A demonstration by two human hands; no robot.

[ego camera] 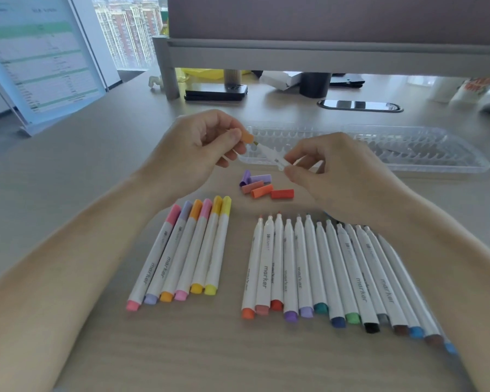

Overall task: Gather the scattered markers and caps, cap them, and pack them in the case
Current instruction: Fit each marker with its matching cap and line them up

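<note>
Left hand (198, 145): fingers curled, thumb and forefinger pinching a small peach-orange plastic cap (247, 136). Right hand (337, 176): fingertips pinching the tail end of a white-barrelled marker (270, 155), other fingers loosely curled. Both are held in the air above the pale wood-grain desk (96, 171), in front of the clear ribbed plastic case (408, 154).

Key relation: the marker's long axis runs lower right to upper left, nib aimed at the cap. Cap sits up-left of the right hand, on the barrel's line. Nib is just beside the cap mouth, not seated; can't tell if it's touching. Looks roughly coaxial.

My read: capping step, next is a straight push together along that axis. Risk: an off-axis push drags the nib on the cap rim.

Rest of the job:
- row of six capped pastel markers (187, 250), lower left, tight together
- long row of uncapped white markers (317, 267), lower right, nibs away from the person, far end under the right forearm
- cluster of five loose caps (266, 188) between hands and rows
- case contents are hard to read; I see no markers in it, so packing looks not yet begun
</note>
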